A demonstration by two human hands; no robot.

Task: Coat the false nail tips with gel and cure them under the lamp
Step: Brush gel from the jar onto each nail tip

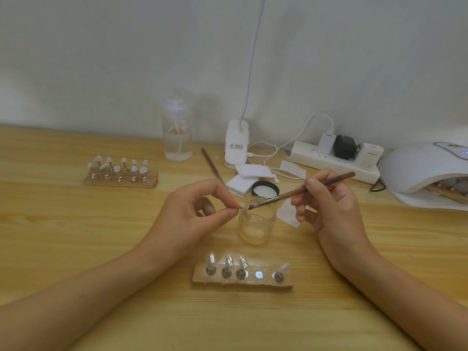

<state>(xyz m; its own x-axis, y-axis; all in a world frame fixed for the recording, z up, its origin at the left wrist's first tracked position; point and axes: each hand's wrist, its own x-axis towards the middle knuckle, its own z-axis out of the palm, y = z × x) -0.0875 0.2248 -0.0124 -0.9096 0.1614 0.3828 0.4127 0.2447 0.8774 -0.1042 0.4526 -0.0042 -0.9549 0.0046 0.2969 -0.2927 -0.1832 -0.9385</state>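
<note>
Pinching a nail tip [243, 206] between thumb and forefinger, the left grip [192, 214] holds it above a jar [257, 221]; the right grip [329, 206] pinches a brush [298, 191] whose bristles touch the tip between both grips.

pale wooden table [76, 224] with visible grain, pretty matt; small clear glass jar [256, 221], glossy; thin brown wooden brush [314, 186] with a metal ferrule; rough tan holder block [243, 281] with shiny metal studs; smooth white plastic curing lamp [420, 168]
</note>
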